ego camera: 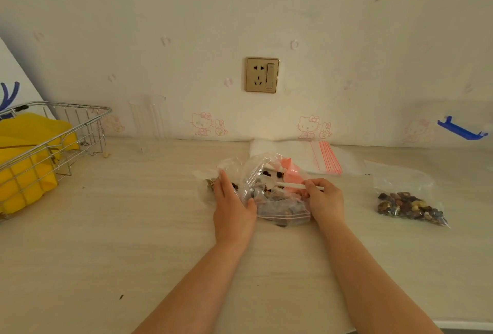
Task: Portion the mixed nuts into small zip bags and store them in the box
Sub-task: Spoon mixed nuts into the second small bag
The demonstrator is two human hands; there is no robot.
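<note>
A person is portioning mixed nuts on a pale wooden tabletop, the left hand lying flat with straight fingers, pressing the side of a crumpled clear supply bag, while the right hand is pinching the handle of a white plastic spoon that is reaching into the bag's mouth. A small zip bag holding nuts is lying just in front, between the two hands, its red-lined seal facing the camera. One filled zip bag is sitting well apart to the right, and a stack of empty zip bags is lying near the wall. The box cannot be made out. The risk is looking plain: the limp film could be collapsing around the spoon, scattering nuts onto the table; a few dark pieces are already lying loose beside the left fingertips.
</note>
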